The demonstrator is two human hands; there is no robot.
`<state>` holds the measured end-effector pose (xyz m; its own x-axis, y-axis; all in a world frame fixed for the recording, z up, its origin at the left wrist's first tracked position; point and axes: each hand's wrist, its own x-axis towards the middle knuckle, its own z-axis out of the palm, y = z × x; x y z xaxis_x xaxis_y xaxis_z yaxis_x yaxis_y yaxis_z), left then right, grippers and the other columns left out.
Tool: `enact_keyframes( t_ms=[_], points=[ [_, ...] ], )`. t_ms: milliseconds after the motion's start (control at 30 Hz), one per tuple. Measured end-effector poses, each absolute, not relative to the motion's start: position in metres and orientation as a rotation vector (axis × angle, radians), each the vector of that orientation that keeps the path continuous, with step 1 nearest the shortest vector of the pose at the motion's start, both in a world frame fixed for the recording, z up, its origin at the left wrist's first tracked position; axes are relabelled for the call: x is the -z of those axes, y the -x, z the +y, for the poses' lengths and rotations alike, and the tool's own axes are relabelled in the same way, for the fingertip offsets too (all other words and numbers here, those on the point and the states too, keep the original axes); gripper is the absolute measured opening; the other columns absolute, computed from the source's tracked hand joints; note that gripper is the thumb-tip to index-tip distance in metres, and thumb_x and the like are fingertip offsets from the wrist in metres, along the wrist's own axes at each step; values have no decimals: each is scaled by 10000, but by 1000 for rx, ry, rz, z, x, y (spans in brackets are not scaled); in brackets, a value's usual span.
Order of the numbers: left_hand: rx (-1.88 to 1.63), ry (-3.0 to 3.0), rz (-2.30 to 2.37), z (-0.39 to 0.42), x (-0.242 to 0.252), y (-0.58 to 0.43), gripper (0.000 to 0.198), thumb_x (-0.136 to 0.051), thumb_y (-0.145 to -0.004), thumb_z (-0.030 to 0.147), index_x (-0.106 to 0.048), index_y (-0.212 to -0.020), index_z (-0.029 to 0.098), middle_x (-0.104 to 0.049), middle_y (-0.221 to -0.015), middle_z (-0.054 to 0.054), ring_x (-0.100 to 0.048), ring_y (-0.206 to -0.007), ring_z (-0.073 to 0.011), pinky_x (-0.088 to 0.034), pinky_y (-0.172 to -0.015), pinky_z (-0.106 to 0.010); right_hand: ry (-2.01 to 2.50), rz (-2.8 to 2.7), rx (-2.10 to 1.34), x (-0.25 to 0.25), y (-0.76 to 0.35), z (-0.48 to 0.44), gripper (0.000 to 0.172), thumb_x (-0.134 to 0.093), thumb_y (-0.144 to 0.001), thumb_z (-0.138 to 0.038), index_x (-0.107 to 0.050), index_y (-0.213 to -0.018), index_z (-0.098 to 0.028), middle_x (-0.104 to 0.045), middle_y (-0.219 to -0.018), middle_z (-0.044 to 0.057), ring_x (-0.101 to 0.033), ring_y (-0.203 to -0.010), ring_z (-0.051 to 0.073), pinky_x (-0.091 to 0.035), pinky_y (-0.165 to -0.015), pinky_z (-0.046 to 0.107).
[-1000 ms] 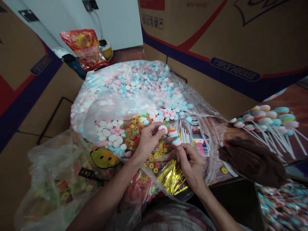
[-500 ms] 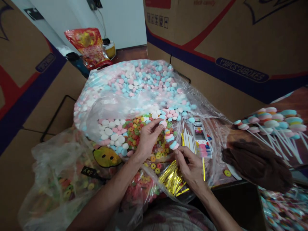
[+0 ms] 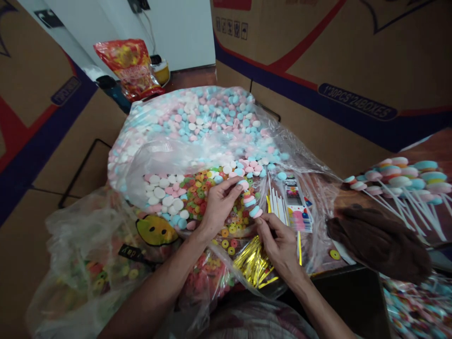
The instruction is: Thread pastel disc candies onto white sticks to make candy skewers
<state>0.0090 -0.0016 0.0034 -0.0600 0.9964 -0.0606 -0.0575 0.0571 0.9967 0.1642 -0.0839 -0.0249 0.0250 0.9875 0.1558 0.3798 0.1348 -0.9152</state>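
Observation:
My left hand pinches a pale round candy at the top end of a candy skewer, a short stack of pink, blue and white discs on a white stick. My right hand is closed on the stick's lower end just below the stack. Both hands hover over an open clear plastic bag full of pink, blue and white round candies, with a heap of small coloured ring candies under my left hand.
Gold twist ties and white sticks lie by my right hand. Finished candy skewers fan out at the right above a brown cloth. Large cardboard boxes stand on both sides. A second bag of ring candies sits lower left.
The left hand's candy has moved down onto the top of the stack on the stick. The right hand has kept hold of the stick, shifting slightly lower.

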Motion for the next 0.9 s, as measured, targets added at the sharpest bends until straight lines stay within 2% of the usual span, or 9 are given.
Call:
enact_keyframes(
  t_ms=[167,333,433,767,900],
  points=[
    [-1209,-1124,1280,-3,-2,-9,310,-692,-815,396,-772,-1031,189,-761,-942,-35,-684,-884,-203,-556,-723,-267,1413,-1499,-852,26,-164,-84,220,-522,-966,-309,-613,-806,-188,-423,-566,-65,-388,-487,83,-317,-481,203],
    [-1236,-1104,1286,-4,-3,-13,293,-697,-801,338,-771,-1026,166,-766,-1042,-62,-692,-962,-213,-545,-862,-312,1426,-1475,-843,28,-164,-85,216,-519,-964,-305,-608,-804,-190,-433,-567,-64,-395,-487,84,-321,-479,198],
    [-1229,-1128,1295,-5,-4,-15,269,-689,-796,308,-777,-1004,162,-768,-1051,-71,-700,-969,-219,-543,-893,-334,1431,-1482,-835,27,-164,-85,222,-513,-970,-309,-603,-805,-190,-429,-569,-63,-392,-489,83,-321,-480,198],
    [-1144,-1280,1312,-8,-4,-19,255,-640,-824,284,-773,-999,155,-780,-992,-60,-709,-915,-204,-570,-815,-300,1429,-1565,-706,24,-163,-85,242,-495,-975,-267,-563,-759,-184,-348,-564,-74,-332,-463,69,-266,-458,202],
    [-1099,-1314,1330,-11,0,-21,249,-629,-841,271,-771,-1019,171,-778,-1019,-54,-715,-928,-200,-570,-839,-302,1387,-1594,-642,22,-160,-85,219,-499,-967,-217,-544,-755,-182,-325,-568,-82,-313,-452,59,-258,-456,198]
  ],
)
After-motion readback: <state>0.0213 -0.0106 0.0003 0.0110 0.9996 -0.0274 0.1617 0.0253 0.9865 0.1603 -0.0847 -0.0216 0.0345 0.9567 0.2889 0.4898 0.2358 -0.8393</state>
